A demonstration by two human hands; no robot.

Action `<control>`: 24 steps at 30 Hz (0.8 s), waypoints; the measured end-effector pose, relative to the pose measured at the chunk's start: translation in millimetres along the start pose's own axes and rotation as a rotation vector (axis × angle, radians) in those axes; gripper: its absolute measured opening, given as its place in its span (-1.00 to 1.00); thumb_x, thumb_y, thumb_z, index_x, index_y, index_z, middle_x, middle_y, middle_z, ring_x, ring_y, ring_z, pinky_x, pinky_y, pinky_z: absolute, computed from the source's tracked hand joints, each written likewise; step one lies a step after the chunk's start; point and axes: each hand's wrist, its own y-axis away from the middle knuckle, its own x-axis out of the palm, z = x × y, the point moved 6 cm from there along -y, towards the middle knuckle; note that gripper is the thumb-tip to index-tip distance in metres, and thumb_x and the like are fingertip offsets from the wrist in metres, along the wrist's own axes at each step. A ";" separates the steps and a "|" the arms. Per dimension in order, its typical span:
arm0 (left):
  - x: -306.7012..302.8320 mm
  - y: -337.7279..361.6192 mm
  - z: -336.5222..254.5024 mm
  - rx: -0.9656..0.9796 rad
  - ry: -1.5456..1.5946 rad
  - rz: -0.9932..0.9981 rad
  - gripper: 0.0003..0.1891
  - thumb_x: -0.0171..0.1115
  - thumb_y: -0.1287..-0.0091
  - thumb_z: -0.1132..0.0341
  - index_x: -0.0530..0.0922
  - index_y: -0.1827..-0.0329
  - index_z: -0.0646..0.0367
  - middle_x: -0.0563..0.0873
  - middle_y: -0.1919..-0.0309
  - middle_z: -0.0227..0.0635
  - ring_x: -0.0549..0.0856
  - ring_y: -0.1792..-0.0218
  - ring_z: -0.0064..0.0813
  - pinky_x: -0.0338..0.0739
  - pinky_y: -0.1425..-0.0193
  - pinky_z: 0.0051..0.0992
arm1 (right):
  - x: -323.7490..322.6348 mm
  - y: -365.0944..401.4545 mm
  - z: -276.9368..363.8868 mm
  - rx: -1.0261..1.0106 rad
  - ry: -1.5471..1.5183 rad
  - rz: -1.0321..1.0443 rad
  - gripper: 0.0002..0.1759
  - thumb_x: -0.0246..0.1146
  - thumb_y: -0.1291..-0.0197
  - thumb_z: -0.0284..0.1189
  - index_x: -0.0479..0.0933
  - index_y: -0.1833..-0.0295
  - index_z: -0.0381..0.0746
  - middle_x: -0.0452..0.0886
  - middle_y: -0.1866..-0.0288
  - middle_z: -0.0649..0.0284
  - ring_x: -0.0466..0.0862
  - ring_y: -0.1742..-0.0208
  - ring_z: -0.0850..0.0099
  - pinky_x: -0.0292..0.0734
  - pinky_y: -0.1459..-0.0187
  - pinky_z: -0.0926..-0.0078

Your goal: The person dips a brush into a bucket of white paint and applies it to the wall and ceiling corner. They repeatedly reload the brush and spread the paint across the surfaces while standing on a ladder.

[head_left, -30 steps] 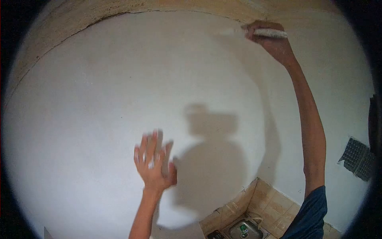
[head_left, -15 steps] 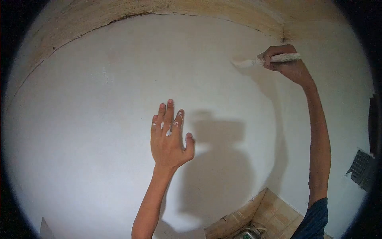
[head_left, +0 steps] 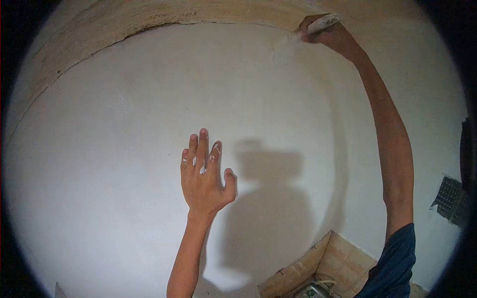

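Note:
A pale wall point(head_left: 124, 208) fills most of the view. My left hand point(head_left: 204, 181) lies flat against it, fingers stretched up and thumb out to the side, with white paint smears on several fingers. High on the right, just under the brownish ceiling edge, my right hand point(head_left: 325, 34) is closed around the handle of a paintbrush point(head_left: 323, 23). The white-smeared handle slants up to the right. The bristles point down and left onto the wall and look blurred.
A brown, stained ceiling point(head_left: 109, 22) meets the wall along a dark crack. Beige tiles point(head_left: 343, 253) and a metallic object point(head_left: 315, 290) sit at the bottom right. A dark textured patch point(head_left: 449, 198) is on the right wall. My shadow falls on the wall.
My right hand has moved up and to the left with the paintbrush, and the handle now tilts more steeply. My left hand stays flat on the wall.

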 end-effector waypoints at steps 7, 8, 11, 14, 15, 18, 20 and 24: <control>-4.0 -2.1 -4.0 0.034 -0.015 -0.033 -0.49 0.11 0.02 0.27 0.56 -0.09 0.10 0.27 -0.44 -0.23 0.15 -0.48 -0.25 0.11 -0.46 -0.04 | -17.0 -0.4 37.0 -0.041 -0.043 -0.354 -0.88 0.35 -0.01 -0.61 0.52 0.44 -0.24 0.62 0.40 0.36 0.58 0.29 0.55 0.53 0.17 0.56; -5.2 -2.5 -4.8 0.034 -0.014 -0.031 -0.49 0.11 0.02 0.27 0.56 -0.09 0.10 0.27 -0.44 -0.23 0.15 -0.48 -0.25 0.11 -0.46 -0.04 | -11.3 4.1 34.9 -0.122 0.006 -0.393 -0.93 0.32 -0.04 -0.59 0.54 0.38 -0.26 0.64 0.33 0.35 0.64 0.15 0.51 0.57 0.00 0.55; -4.2 -5.5 -4.4 0.004 -0.025 0.006 -0.56 0.03 -0.20 0.15 0.54 -0.16 -0.03 0.27 -0.44 -0.35 0.15 -0.48 -0.27 0.08 -0.47 -0.01 | 8.8 19.6 22.2 -0.272 -0.080 -0.251 -0.92 0.33 -0.03 -0.61 0.54 0.39 -0.26 0.65 0.33 0.35 0.63 0.18 0.52 0.57 -0.01 0.54; -5.7 -8.2 -3.9 0.006 -0.009 -0.006 -0.55 0.07 -0.16 0.20 0.54 -0.16 -0.02 0.28 -0.44 -0.34 0.16 -0.48 -0.26 0.09 -0.47 0.01 | 38.2 62.2 33.4 -0.176 -0.166 -0.215 -0.92 0.26 0.05 -0.66 0.55 0.37 -0.30 0.64 0.34 0.34 0.59 0.26 0.56 0.56 0.12 0.57; -7.1 -8.1 -3.2 0.003 0.008 -0.010 -0.55 0.10 -0.13 0.24 0.55 -0.14 -0.02 0.29 -0.43 -0.33 0.16 -0.48 -0.24 0.10 -0.46 0.02 | 43.8 79.0 46.8 -0.201 -0.166 -0.197 -0.93 0.28 0.05 -0.64 0.56 0.39 -0.29 0.65 0.36 0.34 0.61 0.28 0.54 0.56 0.14 0.56; -7.1 -3.1 -3.3 -0.007 0.059 -0.015 -0.56 0.12 -0.08 0.32 0.56 -0.10 0.01 0.32 -0.42 -0.31 0.17 -0.47 -0.21 0.09 -0.46 0.03 | 54.0 116.9 74.9 -0.126 -0.153 -0.058 -0.95 0.33 0.04 -0.60 0.59 0.42 -0.27 0.66 0.41 0.34 0.62 0.32 0.51 0.57 0.19 0.54; -9.9 -5.3 -2.9 -0.004 0.094 -0.028 -0.56 0.13 -0.05 0.35 0.56 -0.08 0.04 0.32 -0.41 -0.31 0.18 -0.47 -0.19 0.08 -0.46 0.04 | 54.8 121.9 84.5 -0.069 -0.147 0.067 -0.96 0.37 0.01 -0.49 0.63 0.40 -0.19 0.67 0.46 0.36 0.63 0.36 0.54 0.56 0.24 0.51; -7.8 11.0 0.8 -0.068 0.105 -0.001 -0.58 0.12 -0.04 0.39 0.56 -0.03 0.12 0.31 -0.42 -0.25 0.18 -0.47 -0.16 0.00 -0.47 0.04 | 49.4 77.0 77.7 0.056 -0.020 0.144 -0.87 0.40 0.03 -0.54 0.55 0.48 -0.22 0.68 0.37 0.34 0.69 0.19 0.50 0.60 0.11 0.47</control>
